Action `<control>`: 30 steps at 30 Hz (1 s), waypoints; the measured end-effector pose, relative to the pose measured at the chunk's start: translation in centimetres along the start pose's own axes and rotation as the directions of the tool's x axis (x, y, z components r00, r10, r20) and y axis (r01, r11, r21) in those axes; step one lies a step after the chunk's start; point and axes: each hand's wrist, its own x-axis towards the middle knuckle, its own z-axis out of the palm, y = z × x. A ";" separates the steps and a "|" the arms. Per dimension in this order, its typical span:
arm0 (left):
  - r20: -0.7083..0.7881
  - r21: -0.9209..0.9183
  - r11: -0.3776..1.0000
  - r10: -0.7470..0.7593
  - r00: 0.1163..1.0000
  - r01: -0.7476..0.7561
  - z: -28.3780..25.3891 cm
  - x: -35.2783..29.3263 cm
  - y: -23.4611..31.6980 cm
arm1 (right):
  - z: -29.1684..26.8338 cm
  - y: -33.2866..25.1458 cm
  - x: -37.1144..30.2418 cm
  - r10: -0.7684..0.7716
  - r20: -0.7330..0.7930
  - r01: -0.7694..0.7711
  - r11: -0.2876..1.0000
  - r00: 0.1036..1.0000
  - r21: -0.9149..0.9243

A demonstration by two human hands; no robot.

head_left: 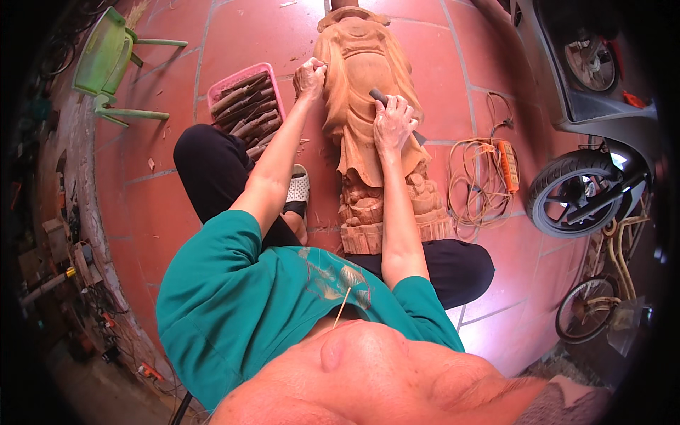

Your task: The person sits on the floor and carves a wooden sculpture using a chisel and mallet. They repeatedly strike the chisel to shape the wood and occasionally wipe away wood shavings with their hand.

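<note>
A carved wooden statue (361, 67) in a long robe lies on its back on the floor in front of me, its carved base towards my legs. At the statue's left edge, my left hand (309, 78) is closed, with its fingertips against the wood. My right hand (394, 127) is closed over a dark grey strip (377, 95) on the lower robe; the strip looks like sandpaper. One end of it sticks out past my fingers, and my palm hides its middle. A pink basket (281, 99) of several wood-handled carving tools (244, 106) stands left of the statue.
A green plastic chair (106, 60) stands at the far left. Right of the statue lie an orange power strip (507, 166) and a coiled cord (460, 180). A motorbike wheel (577, 193) and a bicycle wheel (586, 309) are farther right. Wood chips dot the red tiles (241, 32).
</note>
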 end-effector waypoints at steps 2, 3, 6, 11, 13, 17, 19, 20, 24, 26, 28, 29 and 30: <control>-0.009 -0.014 1.000 -0.022 1.000 0.022 0.0 0.2 0.1 | 0.0 0.1 0.0 0.001 0.002 -0.001 1.000 1.000 0.003; -0.012 -0.022 0.999 -0.034 0.999 0.034 0.1 0.3 0.1 | 0.1 0.1 -0.1 0.001 0.005 -0.001 1.000 1.000 0.002; -0.012 0.058 0.995 0.083 0.997 -0.082 0.2 3.1 0.5 | 0.0 0.0 0.0 -0.007 0.008 0.007 1.000 1.000 -0.004; 0.068 0.263 0.963 0.046 0.997 -0.063 1.4 8.1 1.9 | -0.1 -0.2 0.1 -0.008 0.032 0.008 1.000 0.999 -0.006; 0.114 0.241 0.963 0.094 0.989 -0.119 2.3 7.2 2.3 | 0.1 0.8 0.0 0.000 0.022 0.001 0.999 1.000 -0.044; 0.144 0.141 0.969 0.184 0.972 -0.204 0.0 4.3 -0.2 | -0.1 -0.5 0.2 0.000 0.038 -0.001 1.000 0.999 0.017; 0.156 0.072 0.988 0.125 0.980 -0.137 -0.3 2.7 -0.2 | 0.0 -0.1 0.1 0.002 0.038 -0.002 1.000 0.999 -0.005; 0.160 0.042 0.996 0.074 0.984 -0.082 -0.5 2.1 0.2 | 0.1 0.0 0.1 0.001 0.039 0.000 1.000 0.999 -0.016; 0.116 0.035 0.999 0.024 0.993 -0.028 -0.9 2.3 1.3 | 0.0 -0.2 0.1 -0.003 0.022 0.003 1.000 1.000 0.001; 0.084 0.110 0.989 0.091 0.992 -0.100 -1.0 4.5 1.2 | -0.1 -0.7 0.1 -0.013 0.034 0.013 1.000 0.999 0.001; 0.114 0.178 0.977 0.102 0.988 -0.121 -0.8 6.1 2.6 | -0.1 -0.5 -0.2 -0.017 0.032 0.017 1.000 0.999 0.000; 0.145 0.189 0.972 0.116 0.983 -0.143 0.5 6.8 4.2 | -0.2 0.6 -0.1 -0.007 0.022 0.007 1.000 1.000 -0.025; 0.137 0.251 0.959 0.097 0.986 -0.129 0.9 7.7 4.0 | -0.1 0.7 0.0 -0.011 0.019 0.012 0.999 1.000 -0.037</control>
